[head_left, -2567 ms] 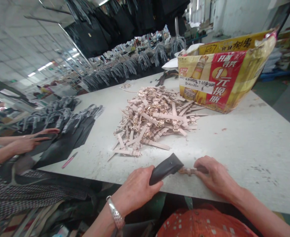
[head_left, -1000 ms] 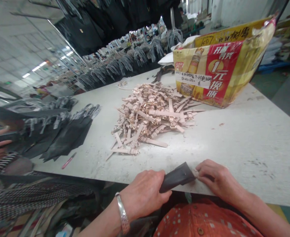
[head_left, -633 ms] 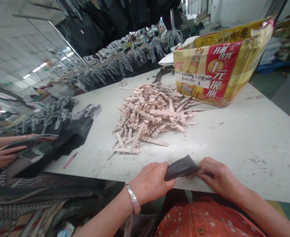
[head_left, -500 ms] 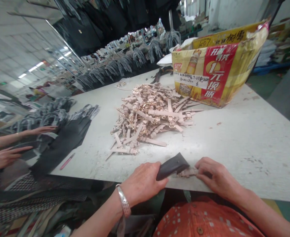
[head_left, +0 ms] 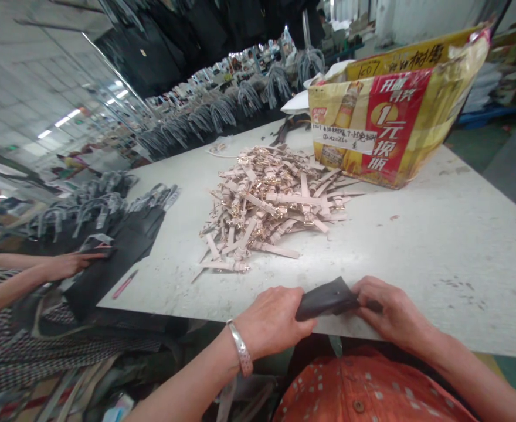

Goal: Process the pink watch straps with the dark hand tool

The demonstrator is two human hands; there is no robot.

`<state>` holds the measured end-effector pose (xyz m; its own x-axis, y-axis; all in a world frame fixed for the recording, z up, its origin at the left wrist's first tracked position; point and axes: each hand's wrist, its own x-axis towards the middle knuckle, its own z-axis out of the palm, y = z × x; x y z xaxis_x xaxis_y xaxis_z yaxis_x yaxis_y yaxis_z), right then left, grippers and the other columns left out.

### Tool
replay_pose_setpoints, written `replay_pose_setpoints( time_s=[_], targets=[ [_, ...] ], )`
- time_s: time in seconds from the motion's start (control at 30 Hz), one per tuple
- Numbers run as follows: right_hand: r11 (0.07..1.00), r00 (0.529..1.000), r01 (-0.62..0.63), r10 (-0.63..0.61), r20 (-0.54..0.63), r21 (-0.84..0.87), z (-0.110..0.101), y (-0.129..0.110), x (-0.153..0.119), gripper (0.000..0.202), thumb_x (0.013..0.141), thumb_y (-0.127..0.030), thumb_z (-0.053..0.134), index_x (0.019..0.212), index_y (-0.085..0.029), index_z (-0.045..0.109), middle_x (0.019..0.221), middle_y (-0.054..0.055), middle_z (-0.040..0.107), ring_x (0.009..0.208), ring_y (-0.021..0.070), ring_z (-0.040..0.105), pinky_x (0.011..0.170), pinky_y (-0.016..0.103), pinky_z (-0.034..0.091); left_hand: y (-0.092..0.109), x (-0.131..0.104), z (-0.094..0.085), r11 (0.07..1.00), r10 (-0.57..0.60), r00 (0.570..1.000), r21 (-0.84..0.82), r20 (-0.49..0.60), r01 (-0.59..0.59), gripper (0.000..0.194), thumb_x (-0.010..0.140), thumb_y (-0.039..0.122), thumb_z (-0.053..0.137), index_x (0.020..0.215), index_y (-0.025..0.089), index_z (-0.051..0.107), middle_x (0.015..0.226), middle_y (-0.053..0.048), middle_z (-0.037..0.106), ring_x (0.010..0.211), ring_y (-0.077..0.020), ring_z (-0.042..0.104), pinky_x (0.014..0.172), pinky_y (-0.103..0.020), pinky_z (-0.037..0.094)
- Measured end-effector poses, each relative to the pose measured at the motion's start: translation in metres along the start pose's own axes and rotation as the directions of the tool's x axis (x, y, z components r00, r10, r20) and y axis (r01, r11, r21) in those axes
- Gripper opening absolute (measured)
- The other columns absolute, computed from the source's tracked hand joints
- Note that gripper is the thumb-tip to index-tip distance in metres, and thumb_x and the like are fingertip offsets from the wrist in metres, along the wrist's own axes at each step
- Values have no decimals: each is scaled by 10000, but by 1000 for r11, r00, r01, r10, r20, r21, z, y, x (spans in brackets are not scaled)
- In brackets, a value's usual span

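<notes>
- Here, my left hand (head_left: 275,322) is closed round the black piece (head_left: 326,298), thumb below and fingers over the top, with a silver bracelet (head_left: 240,349) on that wrist
- The black piece sticks out from my grip toward my right, above the near edge of the pale table (head_left: 416,252)
- My right hand (head_left: 383,305) is at the free end of that piece, fingers bent toward the thumb; the fingertips are partly hidden, so I can't tell whether they're clamped on anything, and something dark shows under the palm
- Beyond my hands lies a heap of pale pink straps (head_left: 267,202) with gold-coloured buckles, well apart from my fingers
- A yellow and red carton (head_left: 372,129) stands just behind the heap, to its right
- Over on my left, a pink tool (head_left: 125,285) lies near the table's edge, beside black bags (head_left: 130,234) with wrapped handles
- Another person's hand (head_left: 67,266) reaches in over those bags
</notes>
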<state>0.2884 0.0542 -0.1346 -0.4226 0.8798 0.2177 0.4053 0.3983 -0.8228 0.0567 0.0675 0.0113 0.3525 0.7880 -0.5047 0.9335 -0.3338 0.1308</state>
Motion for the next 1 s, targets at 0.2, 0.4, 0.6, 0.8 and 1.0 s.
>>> replay_pose_setpoints(
  time_s=[0.2,0.4,0.6,0.8,1.0],
  targets=[
    [1000,1000,-7,7,-9,15,-2,-3,1,130,785,-83,558,729,-198,533,860,35,594,781,170,557,695,290,441,-20,-14,4,997,-57,998,-55,-25,55,272,840,448,487,891,211,612,838,-50,690,770,-230,653,646,-296,441],
    [1000,1000,-19,19,-20,13,-3,-6,3,130,785,-90,556,717,-198,531,859,32,607,777,162,566,676,273,437,-18,-17,6,997,-26,999,-69,29,28,263,839,425,490,903,209,625,847,-48,691,782,-224,653,656,-287,442],
    [998,998,-49,47,-42,-34,-3,-6,3,106,774,-124,585,733,-198,521,805,20,603,735,160,554,666,278,447,-1,-4,10,997,-6,1000,-83,-17,5,259,849,418,488,900,201,619,843,-56,696,768,-218,657,628,-274,432],
    [995,998,-61,59,-26,-80,-4,-7,1,101,758,-119,581,826,-193,567,837,27,605,765,171,570,692,290,466,-10,-9,13,992,-84,993,-105,-83,75,257,855,430,484,885,200,593,816,-54,687,748,-215,653,607,-270,421],
    [991,1000,5,-9,-27,-135,-1,-2,1,323,763,-140,619,1082,-191,615,1081,84,623,995,227,599,862,351,496,-19,-32,12,991,-96,994,-102,-42,91,253,848,432,490,897,207,595,809,-45,681,750,-214,652,609,-266,429]
  ],
)
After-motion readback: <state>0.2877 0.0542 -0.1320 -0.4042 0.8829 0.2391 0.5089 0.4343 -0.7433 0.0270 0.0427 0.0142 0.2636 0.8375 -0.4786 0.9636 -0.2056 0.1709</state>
